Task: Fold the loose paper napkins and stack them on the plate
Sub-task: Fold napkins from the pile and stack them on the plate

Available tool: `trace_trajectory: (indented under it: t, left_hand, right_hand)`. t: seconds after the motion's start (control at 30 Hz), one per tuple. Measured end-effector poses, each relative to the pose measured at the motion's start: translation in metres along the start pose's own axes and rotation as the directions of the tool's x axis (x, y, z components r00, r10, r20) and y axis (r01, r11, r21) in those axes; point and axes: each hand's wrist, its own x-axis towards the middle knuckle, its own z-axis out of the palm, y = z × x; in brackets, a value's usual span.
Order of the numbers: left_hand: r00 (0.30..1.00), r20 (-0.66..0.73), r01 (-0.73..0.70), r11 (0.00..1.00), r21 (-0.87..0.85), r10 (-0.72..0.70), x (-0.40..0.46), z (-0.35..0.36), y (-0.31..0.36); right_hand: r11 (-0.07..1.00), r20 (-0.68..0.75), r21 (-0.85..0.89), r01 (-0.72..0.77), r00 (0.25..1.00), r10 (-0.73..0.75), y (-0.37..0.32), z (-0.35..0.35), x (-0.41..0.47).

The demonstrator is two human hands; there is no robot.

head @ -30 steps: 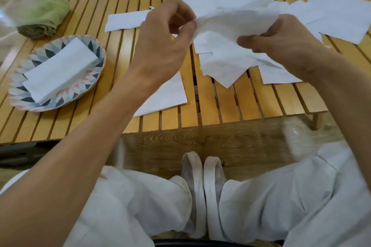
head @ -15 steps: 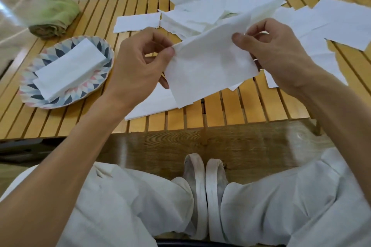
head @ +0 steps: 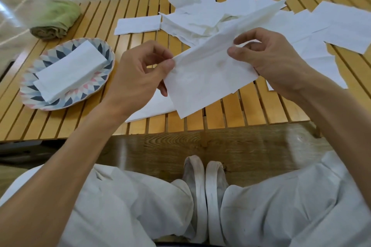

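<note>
Napkin (head: 208, 78) at frame centre, held above the table (head: 251, 112), pinched by left hand (head: 138, 78) and right hand (head: 271, 60); folding in hand. Next: bring edges together, crease, then add to folded stack (head: 68, 72) on plate (head: 30, 92), left

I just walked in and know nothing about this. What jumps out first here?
Two bare hands hold a white paper napkin up over a slatted wooden table: the left hand pinches its left edge, the right hand its upper right. Behind them a heap of loose napkins spreads across the table's far side. At the left, a patterned plate carries folded napkins.
</note>
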Motion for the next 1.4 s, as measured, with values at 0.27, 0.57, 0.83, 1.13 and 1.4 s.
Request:
trace_trajectory:
  t: [0.27, 0.57, 0.83, 1.13, 1.4]
  left_hand:
    - [0.992, -0.091, 0.083, 0.995, -0.057, -0.088, -0.005, 0.002, -0.005]
    - [0.957, -0.238, 0.123, 0.975, -0.185, -0.166, -0.005, -0.003, -0.012]
    - [0.956, -0.276, 0.011, 0.947, -0.321, -0.104, -0.007, -0.008, 0.002]
    - [0.654, 0.544, 0.620, -0.041, -0.784, -0.526, -0.026, 0.018, 0.003]
    - [0.651, 0.589, 0.711, 0.113, -0.694, -0.478, -0.020, -0.004, 0.012]
  right_hand:
    - [0.992, 0.073, 0.093, -0.083, 0.994, 0.077, 0.002, 0.001, 0.001]
    - [0.970, 0.163, 0.144, -0.197, 0.971, 0.174, 0.006, 0.000, 0.004]
    - [0.924, 0.370, 0.238, -0.300, 0.907, 0.199, 0.006, 0.001, 0.001]
    - [0.729, 0.529, 0.504, -0.464, 0.832, 0.165, 0.004, 0.010, -0.002]
    - [0.697, 0.469, 0.498, -0.516, 0.836, 0.284, 0.009, 0.016, -0.001]
